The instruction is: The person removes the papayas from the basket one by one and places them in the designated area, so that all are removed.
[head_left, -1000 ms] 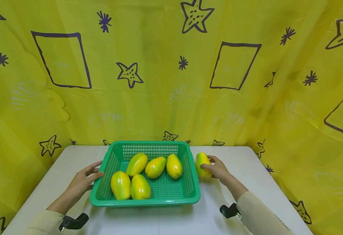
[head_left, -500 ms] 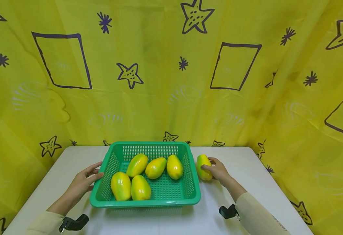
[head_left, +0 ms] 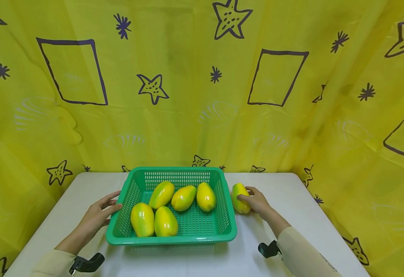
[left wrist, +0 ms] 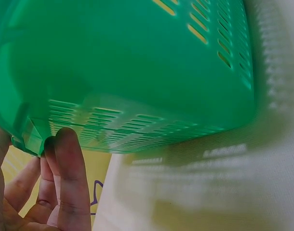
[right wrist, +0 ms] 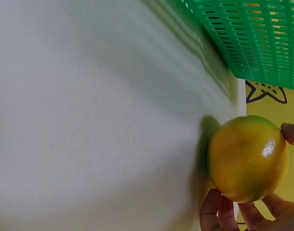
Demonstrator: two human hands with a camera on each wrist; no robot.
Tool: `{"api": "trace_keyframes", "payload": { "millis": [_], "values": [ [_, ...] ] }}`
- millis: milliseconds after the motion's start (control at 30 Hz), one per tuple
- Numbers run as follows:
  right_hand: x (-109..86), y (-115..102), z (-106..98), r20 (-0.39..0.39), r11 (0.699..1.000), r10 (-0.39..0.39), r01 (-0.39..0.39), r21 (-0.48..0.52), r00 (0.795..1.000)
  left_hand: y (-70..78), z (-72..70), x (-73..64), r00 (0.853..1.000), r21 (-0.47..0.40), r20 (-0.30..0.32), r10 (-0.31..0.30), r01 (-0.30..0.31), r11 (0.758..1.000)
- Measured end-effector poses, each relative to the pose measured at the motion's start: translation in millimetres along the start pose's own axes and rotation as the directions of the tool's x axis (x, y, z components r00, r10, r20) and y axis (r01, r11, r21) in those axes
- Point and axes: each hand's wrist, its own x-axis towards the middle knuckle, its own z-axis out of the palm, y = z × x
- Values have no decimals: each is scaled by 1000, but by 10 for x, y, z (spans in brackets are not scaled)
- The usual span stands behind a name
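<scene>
A green plastic basket (head_left: pixel 174 239) stands on the white table, with several yellow-green mangoes (head_left: pixel 205 197) lying inside it. At its left side my left hand (head_left: pixel 96 215) holds the rim, the thumb near the top edge. From the left wrist view, the fingers (left wrist: pixel 72 178) reach up under the rim on the outer wall. Just right of the basket, my right hand (head_left: pixel 257 201) grips another mango (head_left: pixel 240 198) on the table. The right wrist view has this mango (right wrist: pixel 248 159) between the thumb on one side and the fingers on the other.
The white table (head_left: pixel 208 261) carries the basket and the single mango. A yellow curtain (head_left: pixel 188 127) with drawn stars and squares hangs behind and along both sides. A dark wrist-camera mount (head_left: pixel 87 262) sits at each sleeve.
The mango in my right hand was slightly farther back and blurred a second ago; it has shifted a little toward me and is now still. The left hand and basket have hardly moved.
</scene>
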Motion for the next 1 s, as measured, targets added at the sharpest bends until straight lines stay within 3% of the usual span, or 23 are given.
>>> {"api": "trace_keyframes", "payload": {
  "millis": [1000],
  "values": [
    [42,0,12,1,999,39,-39,5,999,12,-5,-2,1000,0,4,-4,4,1000]
  ]
}}
